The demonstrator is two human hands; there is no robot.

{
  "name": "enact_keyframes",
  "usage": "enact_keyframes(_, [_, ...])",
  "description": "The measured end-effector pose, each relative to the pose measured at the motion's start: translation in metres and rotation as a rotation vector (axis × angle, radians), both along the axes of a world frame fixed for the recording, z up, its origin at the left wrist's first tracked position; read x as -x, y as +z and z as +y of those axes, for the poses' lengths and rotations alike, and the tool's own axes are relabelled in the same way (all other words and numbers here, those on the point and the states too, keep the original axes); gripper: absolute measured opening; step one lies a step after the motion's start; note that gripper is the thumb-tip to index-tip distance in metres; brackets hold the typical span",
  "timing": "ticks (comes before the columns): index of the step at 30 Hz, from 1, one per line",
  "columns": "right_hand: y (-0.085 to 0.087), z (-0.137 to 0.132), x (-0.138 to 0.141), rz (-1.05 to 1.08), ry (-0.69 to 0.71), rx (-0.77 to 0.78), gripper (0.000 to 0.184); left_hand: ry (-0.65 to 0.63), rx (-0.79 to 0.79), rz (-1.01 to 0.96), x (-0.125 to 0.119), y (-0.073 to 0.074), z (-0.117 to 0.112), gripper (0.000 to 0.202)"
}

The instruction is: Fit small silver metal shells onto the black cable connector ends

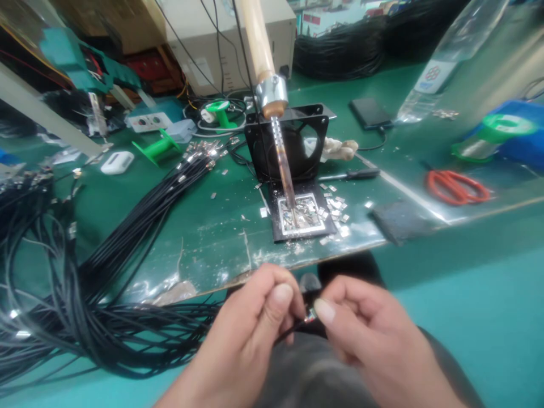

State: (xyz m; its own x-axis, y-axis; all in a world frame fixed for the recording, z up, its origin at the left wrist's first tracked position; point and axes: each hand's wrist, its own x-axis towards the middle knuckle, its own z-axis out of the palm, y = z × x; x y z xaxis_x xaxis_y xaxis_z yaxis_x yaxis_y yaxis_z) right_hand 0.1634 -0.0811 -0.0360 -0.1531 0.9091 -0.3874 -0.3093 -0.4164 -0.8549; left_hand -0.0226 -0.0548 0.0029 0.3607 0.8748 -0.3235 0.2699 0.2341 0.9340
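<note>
- Presently on my feed, one left hand (263, 317): fingers curled in, thumb pressed over them, holding a thin black cable (291, 330).
- One right hand (369, 323): pinched narrow, thumb against the cable's tip (311, 315); blur keeps me from seeing how firm that grip is.
- Cable: between both hands, over the lap, just off the bench (212, 226) edge; its tip shows small coloured specks.
- Cable heap (76, 317): black, large, at far left of my view, strands running behind the left hand.
- Cable bundle (148, 221): black, laid slantwise, metal ends pointing away.
- Iron (281, 153): wooden handle uppermost, tip down over a white-rimmed tray (321, 230) of scraps.
- Fan (317, 164): black, square, upright, behind the iron.
- Metal chips (338, 209): scattered right of the tray.
- Screwdriver (361, 174): lying near the fan.
- Red-handled tool (459, 187): farther right, beyond a dark pad (399, 221).
- Bottle (433, 76): clear, tall, labelled.
</note>
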Motion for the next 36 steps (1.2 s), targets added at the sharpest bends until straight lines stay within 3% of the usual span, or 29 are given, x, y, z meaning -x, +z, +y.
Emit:
enact_keyframes(4, [0.004, 0.004, -0.001, -0.049, -0.025, 0.022, 0.051, 0.095, -0.089, 0.017, 0.004, -0.006, -0.006, 0.025])
enact_keyframes(8, [0.009, 0.008, 0.0, -0.078, -0.015, 0.034, 0.055, 0.139, -0.384, 0.12, 0.001, -0.009, -0.011, 0.01])
enact_keyframes(11, [0.008, 0.007, 0.001, -0.073, -0.031, 0.022, 0.053, 0.164, -0.588, 0.166, -0.004, -0.011, -0.014, 0.013])
enact_keyframes(13, [0.008, 0.006, 0.001, -0.08, -0.026, 0.017, 0.054, 0.172, -0.637, 0.2, -0.007, -0.012, -0.016, 0.015])
enact_keyframes(20, [0.01, 0.007, 0.002, -0.086, -0.025, 0.02, 0.057, 0.188, -0.687, 0.249, -0.008, -0.015, -0.022, 0.021])
enact_keyframes(29, [0.009, 0.006, 0.001, -0.077, -0.016, 0.005, 0.053, 0.186, -0.624, 0.212, -0.007, -0.016, -0.019, 0.019])
enact_keyframes(36, [0.005, 0.006, 0.001, -0.058, -0.032, -0.014, 0.053, 0.276, -0.388, 0.139, -0.01, -0.016, -0.019, 0.011])
